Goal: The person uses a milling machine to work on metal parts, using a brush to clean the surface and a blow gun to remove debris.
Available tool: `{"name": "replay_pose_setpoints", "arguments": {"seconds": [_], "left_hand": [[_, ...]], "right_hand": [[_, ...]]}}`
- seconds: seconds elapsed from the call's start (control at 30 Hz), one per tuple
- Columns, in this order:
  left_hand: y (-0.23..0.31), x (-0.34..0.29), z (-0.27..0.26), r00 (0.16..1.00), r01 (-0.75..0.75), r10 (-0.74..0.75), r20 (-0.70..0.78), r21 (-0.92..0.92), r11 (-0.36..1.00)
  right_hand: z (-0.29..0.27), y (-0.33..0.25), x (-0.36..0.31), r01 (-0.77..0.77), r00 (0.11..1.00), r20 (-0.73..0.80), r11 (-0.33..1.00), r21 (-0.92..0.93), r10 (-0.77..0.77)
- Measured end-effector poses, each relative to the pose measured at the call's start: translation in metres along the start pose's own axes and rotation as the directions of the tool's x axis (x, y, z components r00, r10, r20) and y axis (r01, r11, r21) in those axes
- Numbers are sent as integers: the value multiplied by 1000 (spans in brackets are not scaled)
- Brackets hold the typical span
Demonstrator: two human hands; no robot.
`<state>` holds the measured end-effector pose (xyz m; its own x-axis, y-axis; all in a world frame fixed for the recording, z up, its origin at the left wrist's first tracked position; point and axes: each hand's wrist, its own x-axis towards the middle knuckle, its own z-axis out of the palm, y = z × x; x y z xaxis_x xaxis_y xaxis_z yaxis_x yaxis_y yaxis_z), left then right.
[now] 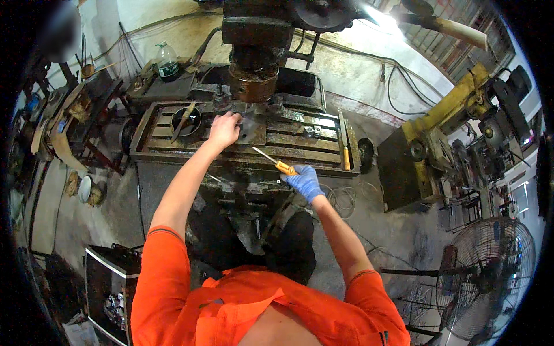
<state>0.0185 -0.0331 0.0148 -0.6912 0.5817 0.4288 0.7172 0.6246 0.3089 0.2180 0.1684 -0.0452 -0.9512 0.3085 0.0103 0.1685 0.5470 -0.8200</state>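
My bare left hand (225,130) reaches over the slotted machine table (164,151), fingers curled beside a dark metal part (247,131). Whatever lies under those fingers is hidden. A blue glove covers my right hand (304,182), which is closed round a yellow-handled tool (284,168). Its narrow metal blade points up and left toward the table's front edge, apart from my left hand. Left of my bare hand, a round dark pan (197,123) sits on the table with a wooden-handled brush-like tool (183,121) across it. Above hangs the machine's rusty brown spindle head (254,83).
Small metal blocks (311,131) and another yellow-handled tool (347,157) lie on the table's right side. A yellow machine (407,167) stands to the right, a caged fan (485,277) at lower right. Lower left is an open box (107,265) holding metal pieces.
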Motion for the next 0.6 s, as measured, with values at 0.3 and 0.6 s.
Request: {"name": "replay_pose_setpoints", "arguments": {"seconds": [0.3, 0.6], "left_hand": [[-8, 10, 17, 998, -16, 19, -61, 42, 999], [6, 33, 35, 977, 184, -174, -120, 83, 979]], "right_hand": [[-29, -22, -49, -95, 995, -20, 956, -277, 93], [-92, -13, -81, -44, 987, -161, 936, -349, -14]]}}
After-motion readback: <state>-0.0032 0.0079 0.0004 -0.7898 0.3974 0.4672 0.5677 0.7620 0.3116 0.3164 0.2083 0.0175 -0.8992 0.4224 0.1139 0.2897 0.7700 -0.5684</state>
